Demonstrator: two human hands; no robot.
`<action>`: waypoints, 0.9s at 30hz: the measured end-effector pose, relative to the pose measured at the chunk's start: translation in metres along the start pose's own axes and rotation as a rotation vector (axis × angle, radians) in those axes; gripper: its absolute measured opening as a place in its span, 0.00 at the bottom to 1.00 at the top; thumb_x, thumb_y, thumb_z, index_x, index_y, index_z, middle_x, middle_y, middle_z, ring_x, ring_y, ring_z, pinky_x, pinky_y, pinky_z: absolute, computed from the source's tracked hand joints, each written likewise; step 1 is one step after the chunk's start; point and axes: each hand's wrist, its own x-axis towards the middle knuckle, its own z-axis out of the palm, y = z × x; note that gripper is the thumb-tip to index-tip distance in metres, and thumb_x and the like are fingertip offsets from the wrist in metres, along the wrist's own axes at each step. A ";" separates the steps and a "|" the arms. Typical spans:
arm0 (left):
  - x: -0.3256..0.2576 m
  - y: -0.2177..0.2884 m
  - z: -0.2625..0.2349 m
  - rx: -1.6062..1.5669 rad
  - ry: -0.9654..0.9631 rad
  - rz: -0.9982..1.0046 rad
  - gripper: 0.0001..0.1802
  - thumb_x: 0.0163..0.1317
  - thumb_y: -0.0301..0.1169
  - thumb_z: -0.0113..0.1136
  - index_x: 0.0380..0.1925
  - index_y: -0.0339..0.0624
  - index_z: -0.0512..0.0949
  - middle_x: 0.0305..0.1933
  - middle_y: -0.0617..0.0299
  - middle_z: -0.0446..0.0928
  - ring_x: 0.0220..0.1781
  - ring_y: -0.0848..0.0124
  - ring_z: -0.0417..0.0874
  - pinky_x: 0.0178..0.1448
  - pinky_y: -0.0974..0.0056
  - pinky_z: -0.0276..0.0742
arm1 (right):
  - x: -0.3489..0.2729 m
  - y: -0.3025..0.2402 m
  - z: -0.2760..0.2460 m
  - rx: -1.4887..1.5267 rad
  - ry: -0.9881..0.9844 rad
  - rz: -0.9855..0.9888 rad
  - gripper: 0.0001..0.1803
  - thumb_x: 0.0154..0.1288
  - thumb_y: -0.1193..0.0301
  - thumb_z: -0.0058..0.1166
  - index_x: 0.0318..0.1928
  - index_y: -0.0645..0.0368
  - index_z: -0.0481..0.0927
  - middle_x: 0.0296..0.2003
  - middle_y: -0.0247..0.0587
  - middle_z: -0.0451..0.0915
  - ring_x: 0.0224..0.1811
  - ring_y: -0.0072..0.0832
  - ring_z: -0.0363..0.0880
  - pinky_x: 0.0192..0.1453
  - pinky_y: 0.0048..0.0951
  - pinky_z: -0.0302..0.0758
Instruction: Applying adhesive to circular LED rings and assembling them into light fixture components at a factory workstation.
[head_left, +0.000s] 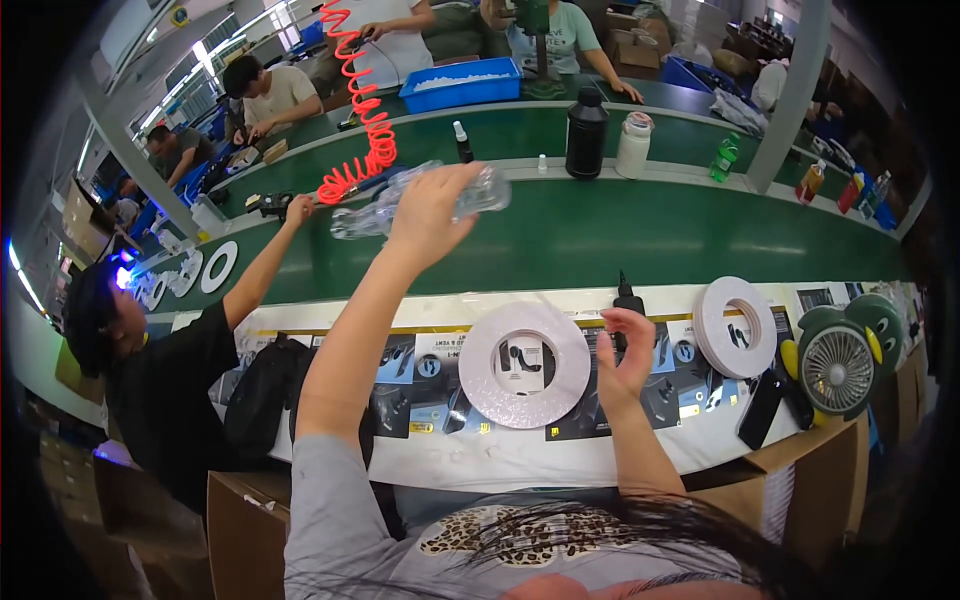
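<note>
My left hand (432,215) is raised over the green conveyor belt, its fingers wrapped over a clear, shiny moulded plastic piece (362,222); the exact kind of piece is hard to make out. My right hand (626,365) hovers above the white table, thumb and fingers apart and slightly curled, apparently holding nothing. Just behind it is a small black bottle with a pointed nozzle (627,300), partly hidden by the fingers. A flat white ring (480,372) lies between my arms on dark printed sheets (400,400). More white rings (712,335) are stacked to the right.
A green fan (838,370) and a black phone (762,408) sit at the right. Beyond the belt (560,230) stand a black bottle (586,135), a white jar (634,145) and a green bottle (725,157). A red coiled hose (375,150) hangs ahead. A co-worker (165,380) reaches in from the left.
</note>
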 end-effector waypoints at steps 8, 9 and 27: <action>-0.106 -0.172 0.085 0.322 -0.362 -0.289 0.37 0.43 0.25 0.65 0.59 0.52 0.70 0.56 0.57 0.74 0.60 0.57 0.73 0.65 0.48 0.63 | 0.014 0.011 0.011 -0.260 0.005 -0.156 0.17 0.53 0.82 0.56 0.45 0.62 0.75 0.44 0.45 0.75 0.45 0.35 0.74 0.50 0.30 0.71; -0.108 -0.172 0.089 0.328 -0.370 -0.329 0.37 0.43 0.25 0.64 0.59 0.52 0.70 0.57 0.58 0.74 0.61 0.57 0.72 0.66 0.48 0.63 | 0.017 0.013 0.006 -0.296 0.006 -0.179 0.17 0.52 0.82 0.56 0.45 0.62 0.75 0.43 0.46 0.76 0.45 0.37 0.75 0.50 0.31 0.71; -0.076 -0.025 0.031 0.092 0.011 -0.284 0.39 0.58 0.32 0.63 0.68 0.45 0.58 0.69 0.48 0.61 0.74 0.50 0.55 0.72 0.48 0.54 | 0.026 0.066 -0.031 -0.937 -0.237 0.447 0.32 0.45 0.65 0.68 0.53 0.49 0.70 0.45 0.48 0.74 0.51 0.48 0.73 0.51 0.45 0.75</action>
